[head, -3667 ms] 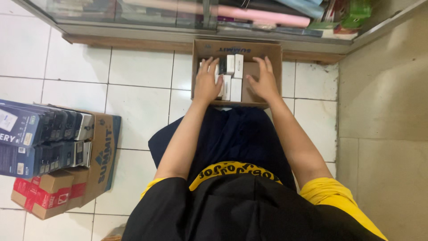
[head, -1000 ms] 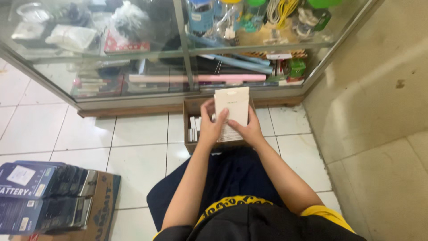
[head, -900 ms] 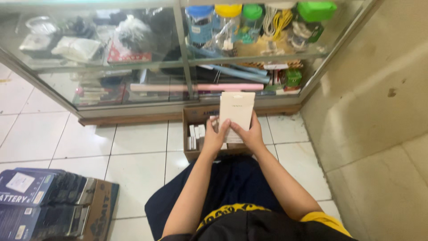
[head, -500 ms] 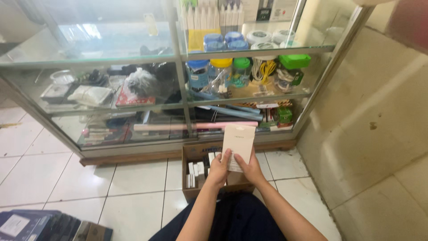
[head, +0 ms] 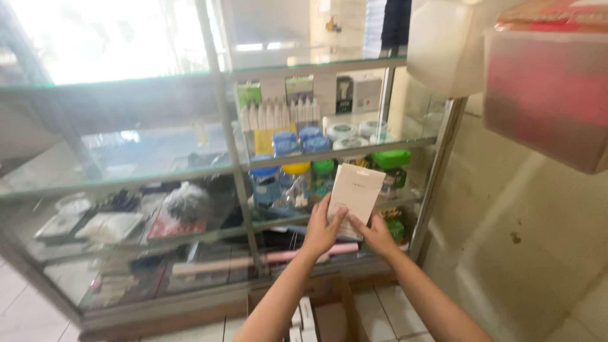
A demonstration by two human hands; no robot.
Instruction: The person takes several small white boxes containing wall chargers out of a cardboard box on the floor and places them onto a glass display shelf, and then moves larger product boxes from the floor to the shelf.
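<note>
White flat box (head: 356, 193), long axis upright, raised before the glass display case (head: 221, 164). My left hand (head: 322, 229) and right hand (head: 376, 233) pinch its lower edge, both equally near.

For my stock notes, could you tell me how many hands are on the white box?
2: left hand at lower left of the white box, right hand beneath it.

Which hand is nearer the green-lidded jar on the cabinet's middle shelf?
Right. The right hand grips the white box at its lower right corner, just below-left of the green-lidded jar. The left hand holds the box's lower left edge, farther away.
</note>
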